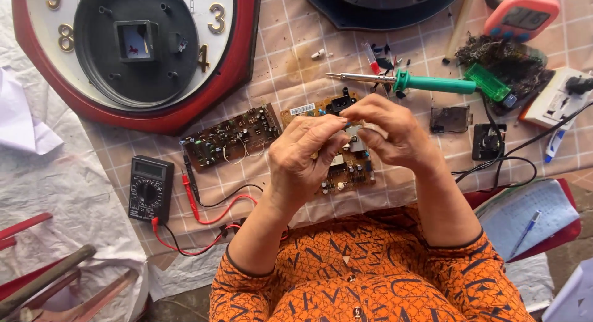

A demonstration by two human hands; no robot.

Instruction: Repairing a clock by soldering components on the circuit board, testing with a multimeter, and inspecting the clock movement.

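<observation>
Fingers [346, 125] of both hands pinched together over tan circuit board [346, 167], soldering iron [426, 83] well apart.

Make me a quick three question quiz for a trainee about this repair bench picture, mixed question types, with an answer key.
1. True or false: the soldering iron is held in the right hand.
2. Which lies nearest the multimeter? A) green circuit board B) pink timer C) blue pen
3. What do both hands, left hand included, work above?

Key: 1 false, it lies on the cloth. 2 A. 3 The tan circuit board.
</observation>
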